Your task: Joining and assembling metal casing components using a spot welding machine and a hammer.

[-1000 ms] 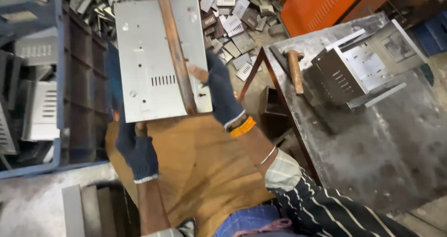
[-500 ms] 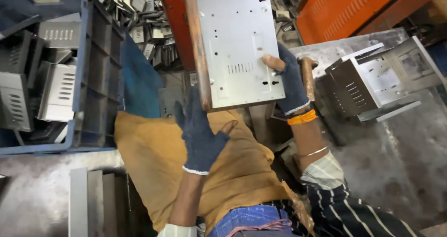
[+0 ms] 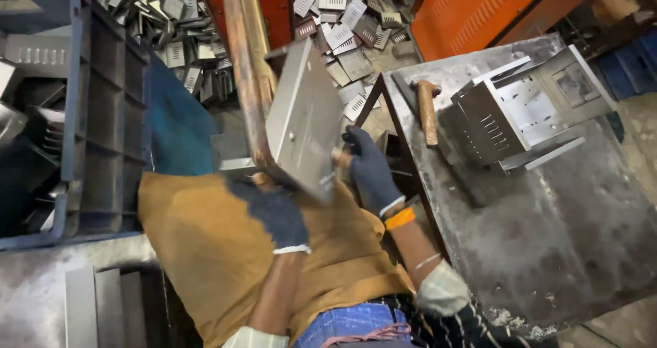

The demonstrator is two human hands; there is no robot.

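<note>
Both hands wear dark blue knitted gloves and grip one grey sheet-metal panel point(image 3: 304, 119), which stands tilted on edge above the person's lap. The left hand point(image 3: 274, 208) is clenched on the panel's lower corner from below, knuckles toward the camera, forearm rising straight from the bottom of the view. The right hand point(image 3: 369, 170) grasps the panel's lower right edge, fingers curled behind it, wrist bent inward, with an orange band at the cuff.

A rusty upright bar point(image 3: 243, 67) runs just beside the panel's left edge, touching or nearly touching it, and blocks that side. An ochre apron point(image 3: 198, 252) covers the lap beneath the hands.

To the right stands a scarred steel work table point(image 3: 547, 238), its near corner close to the right forearm. On it lie a wooden-handled hammer point(image 3: 426, 112) and a folded perforated metal housing point(image 3: 520, 112), well apart from the hands. To the left a dark blue plastic crate point(image 3: 102, 115) holds more grey metal parts. Beyond the panel, small slotted metal plates point(image 3: 342, 40) lie heaped on the floor, before orange sheet-metal cabinets point(image 3: 479, 13).

Open room lies only in the narrow gap between crate and table
</note>
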